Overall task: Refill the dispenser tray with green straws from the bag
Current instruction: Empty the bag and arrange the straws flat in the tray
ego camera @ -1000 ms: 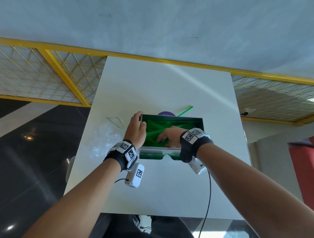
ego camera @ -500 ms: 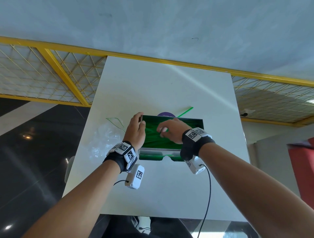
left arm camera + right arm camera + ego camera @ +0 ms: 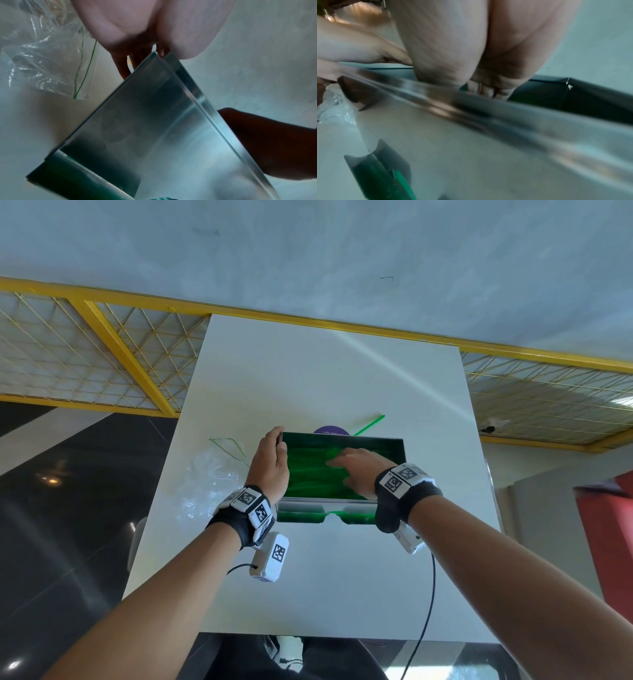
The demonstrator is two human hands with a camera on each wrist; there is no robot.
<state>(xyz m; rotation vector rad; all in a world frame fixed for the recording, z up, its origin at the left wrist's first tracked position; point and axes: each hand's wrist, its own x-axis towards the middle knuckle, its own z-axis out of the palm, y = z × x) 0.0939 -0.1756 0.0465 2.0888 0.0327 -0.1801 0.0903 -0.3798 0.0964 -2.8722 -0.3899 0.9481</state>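
Observation:
The metal dispenser tray (image 3: 325, 503) stands mid-table, filled with green straws (image 3: 308, 470) lying across it. More green shows in its front slot (image 3: 298, 517). My left hand (image 3: 270, 460) holds the tray's left wall (image 3: 145, 121), fingers along the outside and thumb at the rim. My right hand (image 3: 356, 470) lies inside on the straws, fingers spread and pointing left. In the right wrist view its fingertips (image 3: 488, 92) dip behind the blurred front rim (image 3: 488, 115). The clear plastic bag (image 3: 209, 477) lies crumpled left of the tray and looks empty of straws.
One loose green straw (image 3: 370, 425) and a purple disc (image 3: 330, 430) lie just behind the tray. The white table (image 3: 325, 583) has bare surface in front and beyond. A yellow railing (image 3: 308, 320) with mesh runs past the far edge. Cables hang from both wrists.
My right hand rose from deep at the tray's front and swept over the straws, which went from jumbled to level. The left hand stayed on the wall.

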